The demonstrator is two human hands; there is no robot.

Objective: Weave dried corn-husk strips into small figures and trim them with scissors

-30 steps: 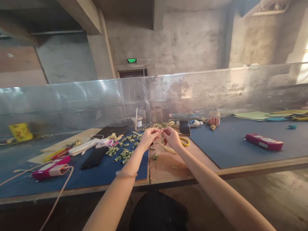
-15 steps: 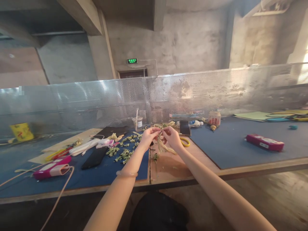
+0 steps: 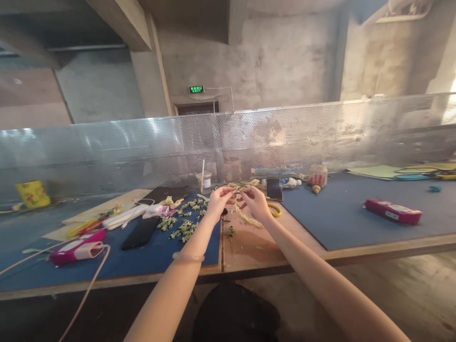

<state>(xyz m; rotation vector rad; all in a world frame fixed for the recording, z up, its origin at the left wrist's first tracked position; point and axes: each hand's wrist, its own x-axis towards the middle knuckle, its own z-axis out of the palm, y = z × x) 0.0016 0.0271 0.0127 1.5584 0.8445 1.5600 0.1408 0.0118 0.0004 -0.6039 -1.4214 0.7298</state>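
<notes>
My left hand (image 3: 218, 203) and my right hand (image 3: 255, 202) are raised side by side over the workbench (image 3: 249, 247), fingers pinched on a pale yellowish plant stem (image 3: 239, 205) that hangs between them. A strip of it trails down past my right wrist. Just left of my hands lies a scatter of several small green bits (image 3: 183, 223) on the blue mat. A single green bit (image 3: 230, 232) lies on the bare brown board below my hands.
A plastic cup with a straw (image 3: 204, 180), a phone (image 3: 274, 188), a yellow ring (image 3: 275, 209), a bottle (image 3: 290, 182) and a jar (image 3: 317, 175) stand behind my hands. Magenta cases (image 3: 76, 249) (image 3: 392, 211) lie at either side. A perforated metal screen (image 3: 228, 142) backs the bench.
The hanging stem has shifted: its strip now swings lower and to the right under my right hand. Both hands stay pinched on it in about the same place.
</notes>
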